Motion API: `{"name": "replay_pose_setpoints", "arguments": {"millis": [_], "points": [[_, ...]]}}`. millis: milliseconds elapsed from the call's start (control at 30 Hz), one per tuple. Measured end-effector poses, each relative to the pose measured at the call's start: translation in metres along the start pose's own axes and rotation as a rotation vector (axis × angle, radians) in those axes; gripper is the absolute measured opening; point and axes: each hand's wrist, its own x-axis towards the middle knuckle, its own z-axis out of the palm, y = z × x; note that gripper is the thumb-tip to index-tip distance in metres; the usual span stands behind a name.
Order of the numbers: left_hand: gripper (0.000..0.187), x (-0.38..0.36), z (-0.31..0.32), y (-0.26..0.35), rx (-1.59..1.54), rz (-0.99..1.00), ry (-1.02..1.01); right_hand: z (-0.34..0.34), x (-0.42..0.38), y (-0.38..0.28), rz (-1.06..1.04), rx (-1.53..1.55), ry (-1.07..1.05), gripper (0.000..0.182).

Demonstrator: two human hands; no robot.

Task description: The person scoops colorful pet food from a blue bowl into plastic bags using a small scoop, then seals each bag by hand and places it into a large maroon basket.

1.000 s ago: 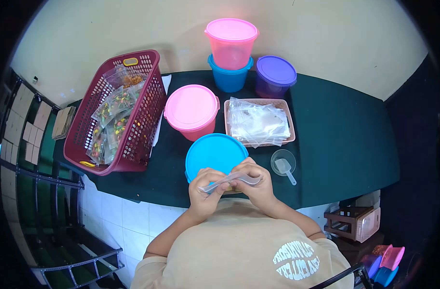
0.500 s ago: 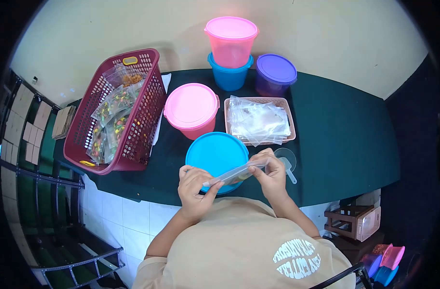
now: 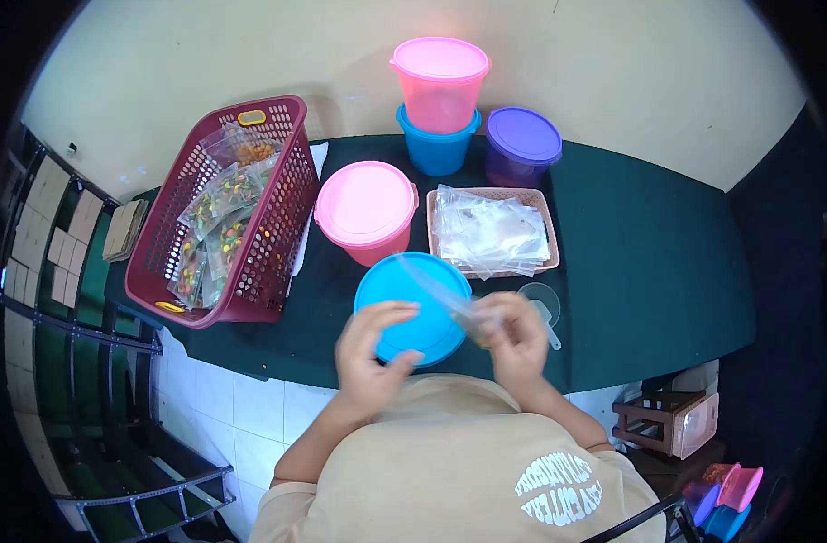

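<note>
My right hand (image 3: 515, 337) is closed on one end of a clear plastic bag (image 3: 439, 291), which slants up and to the left, smeared by motion. What the bag holds cannot be made out. Nothing is in my left hand (image 3: 370, 351); its fingers and thumb are apart over the left edge of a blue lidded tub (image 3: 411, 330). Right of my right hand lie a round clear lid-like disc (image 3: 546, 294) and a white-handled scoop (image 3: 550, 331). Behind them, a pink tray (image 3: 558, 258) bears a pile of flat clear bags (image 3: 490, 233).
A maroon basket (image 3: 282, 190) with filled bags of colourful pieces (image 3: 225, 195) stands at left. A pink tub (image 3: 366, 208) is behind the blue one. Against the wall are a pink tub (image 3: 440, 86) stacked on a blue tub (image 3: 439, 149), and a purple tub (image 3: 523, 145).
My left hand has let go of the bag and opened. The bag, before stretched between both hands, now swings up from my right hand alone. The view has shifted slightly.
</note>
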Motion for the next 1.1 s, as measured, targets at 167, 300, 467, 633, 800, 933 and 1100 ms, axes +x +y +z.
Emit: {"name": "replay_pose_setpoints", "arguments": {"millis": [167,300,467,633,800,933,1100], "points": [[0.035,0.006,0.018,0.003,-0.09,-0.013,0.034,0.018,0.007,-0.004,-0.184,-0.163,-0.233,0.018],[0.02,-0.001,0.02,-0.002,-0.098,0.048,0.035,0.022,0.007,-0.003,-0.415,-0.444,-0.245,0.028],[0.023,-0.003,0.019,-0.001,-0.043,0.189,0.005,0.022,0.011,-0.018,-0.513,-0.65,0.057,0.024],[0.022,-0.008,0.023,-0.007,-0.129,0.12,0.092,0.009,0.018,-0.031,-0.563,-0.974,-0.255,0.019],[0.019,-0.007,0.016,-0.011,0.139,0.27,-0.011,0.004,0.02,-0.036,-0.461,-0.999,-0.326,0.018],[0.017,-0.008,0.016,-0.009,0.112,0.323,0.06,0.0,0.017,-0.045,-0.415,-1.01,-0.394,0.019],[0.019,-0.005,0.0,-0.005,0.118,0.336,0.056,-0.005,0.015,-0.041,-0.357,-0.996,-0.377,0.02]]}}
